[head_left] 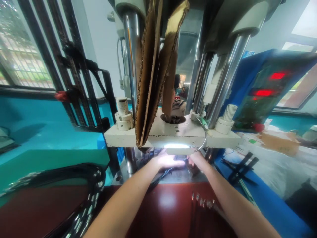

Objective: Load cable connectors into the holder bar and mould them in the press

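Both our hands are in under the press's white upper plate [178, 141], close together, a dark small part [182, 158] between them. Left hand [165, 161]: half open, fingers and thumb reaching toward the right one, washed out by glare; can't tell if it grips the part. Right hand [195, 158]: fingers bent in toward the part, partly behind the lamp [180, 151]; can't tell its grip either.

Lamp is lit, just above our hands at the plate's front edge; its thin metal cable [206, 137] loops up over the plate, right side. Black leads [160, 177] run from near our left hand down toward us, over the metal lower bed [138, 177]. Dark brownish block [193, 169] sits just below our right hand.

Nearer us, between the forearms: red-brown tabletop [165, 211], with a row of shiny metal tips [202, 201] on the right-hand side, blurred.

Left of our left forearm: thick bundle of black cable [96, 175]. Above and left of the hands: folded cardboard [148, 82] standing on the plate edge, by a chrome column [130, 59].

Right of our right forearm: black strips [244, 168] lying crossed on a blue surface [277, 205], white sheeting [279, 172] beyond. Farther up right: blue cabinet [262, 72], red displays [264, 93] on.
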The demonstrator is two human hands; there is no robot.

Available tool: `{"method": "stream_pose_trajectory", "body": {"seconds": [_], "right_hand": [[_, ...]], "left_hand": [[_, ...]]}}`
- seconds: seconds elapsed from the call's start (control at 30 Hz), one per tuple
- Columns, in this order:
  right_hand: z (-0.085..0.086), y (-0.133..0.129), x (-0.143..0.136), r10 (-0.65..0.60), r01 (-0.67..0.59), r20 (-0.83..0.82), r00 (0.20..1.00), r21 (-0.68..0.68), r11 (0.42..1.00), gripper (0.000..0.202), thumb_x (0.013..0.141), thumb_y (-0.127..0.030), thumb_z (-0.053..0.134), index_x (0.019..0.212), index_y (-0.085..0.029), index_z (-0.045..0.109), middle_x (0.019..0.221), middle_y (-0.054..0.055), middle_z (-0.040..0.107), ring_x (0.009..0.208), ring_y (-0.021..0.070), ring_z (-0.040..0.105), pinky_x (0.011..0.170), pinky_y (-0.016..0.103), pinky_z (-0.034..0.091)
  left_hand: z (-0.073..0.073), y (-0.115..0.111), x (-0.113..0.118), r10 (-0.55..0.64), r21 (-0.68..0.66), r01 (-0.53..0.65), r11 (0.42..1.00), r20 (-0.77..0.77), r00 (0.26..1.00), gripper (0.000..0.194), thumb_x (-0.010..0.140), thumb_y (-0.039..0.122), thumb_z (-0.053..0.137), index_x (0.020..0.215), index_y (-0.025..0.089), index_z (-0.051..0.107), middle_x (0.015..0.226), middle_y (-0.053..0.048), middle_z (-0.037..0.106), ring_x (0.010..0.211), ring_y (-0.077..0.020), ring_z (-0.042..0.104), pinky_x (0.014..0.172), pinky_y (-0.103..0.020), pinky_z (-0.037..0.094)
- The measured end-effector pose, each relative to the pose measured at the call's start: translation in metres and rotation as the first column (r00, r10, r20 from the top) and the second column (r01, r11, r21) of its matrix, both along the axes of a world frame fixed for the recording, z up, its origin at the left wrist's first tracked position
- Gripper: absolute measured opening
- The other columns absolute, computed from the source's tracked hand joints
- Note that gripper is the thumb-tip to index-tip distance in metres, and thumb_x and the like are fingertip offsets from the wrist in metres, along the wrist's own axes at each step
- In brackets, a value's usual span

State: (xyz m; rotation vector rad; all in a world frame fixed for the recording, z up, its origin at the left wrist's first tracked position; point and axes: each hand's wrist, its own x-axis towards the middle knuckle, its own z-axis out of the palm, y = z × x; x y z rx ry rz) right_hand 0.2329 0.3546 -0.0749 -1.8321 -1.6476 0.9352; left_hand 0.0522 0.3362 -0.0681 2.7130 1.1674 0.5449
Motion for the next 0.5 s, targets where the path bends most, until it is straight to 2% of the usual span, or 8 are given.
{"method": "stream_pose_trajectory", "body": {"seconds": [0.1,0.23,0.5], "right_hand": [[-0.002,0.003,-0.007,0.001,0.0,0.014,1.0,-0.032,0.999,0.026,0.087,-0.034,0.047,0.079,-0.012,0.057,0.063,-0.003,0.056,0.048,0.0058,0.05,0.047,0.02,0.044],[-0.008,0.009,-0.014,-0.025,0.027,0.025,0.999,-0.062,0.998,0.024,0.087,-0.034,0.047,0.085,-0.013,0.057,0.072,-0.001,0.059,0.055,0.0071,0.054,0.051,0.022,0.047],[-0.01,0.004,-0.013,0.014,-0.008,0.1,0.995,-0.066,0.998,0.027,0.088,-0.035,0.046,0.078,-0.012,0.056,0.063,-0.004,0.055,0.047,0.0054,0.049,0.046,0.02,0.043]], "left_hand": [[-0.001,0.001,0.001,0.023,0.024,-0.023,0.999,0.014,1.0,0.046,0.082,0.053,0.037,0.117,0.027,0.05,0.112,-0.001,0.06,0.1,-0.0191,0.054,0.09,-0.03,0.038],[-0.007,-0.003,0.005,0.115,0.103,-0.12,0.987,0.046,0.992,0.047,0.082,0.049,0.041,0.121,0.023,0.047,0.112,-0.003,0.059,0.102,-0.0199,0.053,0.092,-0.032,0.037],[-0.01,-0.004,0.007,0.11,0.144,-0.122,0.982,0.088,0.99,0.035,0.083,0.043,0.042,0.112,0.027,0.054,0.121,-0.001,0.054,0.109,-0.0208,0.048,0.096,-0.035,0.033]]}}
